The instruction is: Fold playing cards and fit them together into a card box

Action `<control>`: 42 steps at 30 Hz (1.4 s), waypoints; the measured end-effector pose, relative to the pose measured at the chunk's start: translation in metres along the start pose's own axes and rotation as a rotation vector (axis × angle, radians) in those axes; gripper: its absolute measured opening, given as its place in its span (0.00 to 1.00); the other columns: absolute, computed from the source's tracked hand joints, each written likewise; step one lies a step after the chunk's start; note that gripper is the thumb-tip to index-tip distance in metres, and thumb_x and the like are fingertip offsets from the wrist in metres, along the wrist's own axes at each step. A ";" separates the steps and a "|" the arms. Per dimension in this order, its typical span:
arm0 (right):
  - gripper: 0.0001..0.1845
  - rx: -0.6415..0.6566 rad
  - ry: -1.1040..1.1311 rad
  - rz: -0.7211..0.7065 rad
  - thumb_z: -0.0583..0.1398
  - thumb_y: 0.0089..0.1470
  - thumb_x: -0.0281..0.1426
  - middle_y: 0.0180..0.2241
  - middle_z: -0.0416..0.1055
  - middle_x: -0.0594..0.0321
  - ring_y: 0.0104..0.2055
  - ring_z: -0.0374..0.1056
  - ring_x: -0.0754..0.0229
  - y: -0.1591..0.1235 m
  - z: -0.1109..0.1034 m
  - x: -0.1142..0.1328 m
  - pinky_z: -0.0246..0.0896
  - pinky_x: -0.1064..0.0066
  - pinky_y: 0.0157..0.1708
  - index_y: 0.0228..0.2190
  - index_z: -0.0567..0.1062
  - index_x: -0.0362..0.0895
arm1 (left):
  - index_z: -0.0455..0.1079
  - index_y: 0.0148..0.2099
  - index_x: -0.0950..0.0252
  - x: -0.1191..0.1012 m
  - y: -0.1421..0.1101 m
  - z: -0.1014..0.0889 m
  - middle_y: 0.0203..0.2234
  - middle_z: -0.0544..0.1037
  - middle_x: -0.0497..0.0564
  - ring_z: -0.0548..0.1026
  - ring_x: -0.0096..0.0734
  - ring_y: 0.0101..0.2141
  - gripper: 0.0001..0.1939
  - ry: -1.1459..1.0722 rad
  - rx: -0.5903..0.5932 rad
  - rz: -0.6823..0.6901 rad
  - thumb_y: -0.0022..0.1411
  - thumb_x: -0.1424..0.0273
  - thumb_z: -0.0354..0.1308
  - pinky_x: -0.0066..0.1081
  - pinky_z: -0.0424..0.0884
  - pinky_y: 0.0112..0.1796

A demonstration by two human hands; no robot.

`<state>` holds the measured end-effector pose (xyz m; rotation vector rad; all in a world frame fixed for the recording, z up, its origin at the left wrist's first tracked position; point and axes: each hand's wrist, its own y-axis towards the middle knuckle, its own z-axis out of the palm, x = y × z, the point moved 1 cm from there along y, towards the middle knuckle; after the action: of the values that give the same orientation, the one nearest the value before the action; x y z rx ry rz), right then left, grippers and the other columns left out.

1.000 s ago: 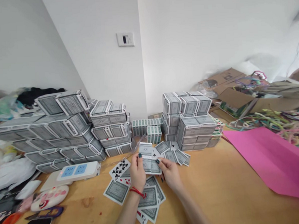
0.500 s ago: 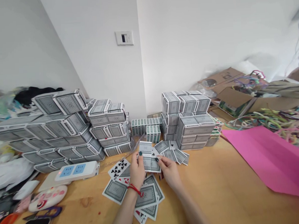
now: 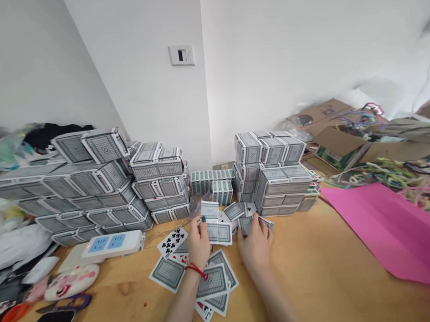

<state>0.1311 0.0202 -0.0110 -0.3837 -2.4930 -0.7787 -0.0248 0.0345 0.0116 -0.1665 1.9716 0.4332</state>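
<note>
Held cards (image 3: 220, 233): grey backs showing, in left hand (image 3: 198, 243)
Card pile (image 3: 234, 211): overlapping, right hand (image 3: 255, 241) on it
Flat cards (image 3: 167, 274): loosely spread, mostly face down

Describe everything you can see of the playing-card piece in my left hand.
The playing-card piece looks like thin card, with grey-green patterned backs and white borders. One panel extends at its far side; two more sit side by side nearer you. Your left hand grips its left side, thumb on top. Your right hand is apart from it. Whether it touches the table is unclear.
</note>
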 end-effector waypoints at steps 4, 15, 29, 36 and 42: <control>0.31 -0.035 0.155 0.048 0.53 0.44 0.32 0.41 0.65 0.47 0.46 0.56 0.46 0.002 -0.001 0.000 0.49 0.56 0.45 0.51 0.56 0.35 | 0.62 0.42 0.65 -0.001 0.000 0.001 0.27 0.73 0.51 0.69 0.32 0.25 0.16 -0.001 0.013 -0.011 0.58 0.61 0.42 0.31 0.64 0.28; 0.20 0.075 0.389 0.003 0.54 0.45 0.33 0.39 0.63 0.53 0.37 0.61 0.52 0.001 0.005 0.001 0.57 0.61 0.35 0.42 0.67 0.42 | 0.60 0.44 0.64 0.001 -0.002 0.004 0.15 0.64 0.43 0.61 0.23 0.11 0.22 -0.306 0.050 -0.185 0.56 0.53 0.41 0.25 0.59 0.12; 0.24 0.156 -0.168 -0.069 0.55 0.40 0.37 0.33 0.62 0.50 0.38 0.56 0.44 -0.015 -0.014 0.030 0.46 0.57 0.35 0.40 0.64 0.39 | 0.60 0.44 0.64 0.003 0.001 0.004 0.22 0.67 0.47 0.63 0.21 0.13 0.22 -0.292 0.004 -0.194 0.56 0.54 0.42 0.24 0.61 0.12; 0.24 0.112 0.006 -0.044 0.57 0.39 0.36 0.35 0.63 0.51 0.39 0.57 0.44 -0.014 -0.006 0.021 0.48 0.58 0.36 0.40 0.61 0.40 | 0.61 0.43 0.65 -0.001 0.003 0.002 0.23 0.68 0.48 0.63 0.20 0.14 0.20 -0.282 -0.030 -0.192 0.57 0.55 0.42 0.23 0.61 0.12; 0.28 0.074 0.384 -0.058 0.57 0.41 0.37 0.38 0.63 0.56 0.42 0.60 0.51 -0.008 -0.002 0.017 0.52 0.63 0.39 0.45 0.56 0.42 | 0.62 0.40 0.65 0.007 0.008 -0.001 0.21 0.67 0.46 0.63 0.20 0.14 0.18 -0.327 -0.102 -0.166 0.57 0.58 0.43 0.22 0.61 0.14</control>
<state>0.1142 0.0148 -0.0040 -0.1207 -2.1715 -0.7049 -0.0315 0.0419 0.0072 -0.3024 1.6027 0.4243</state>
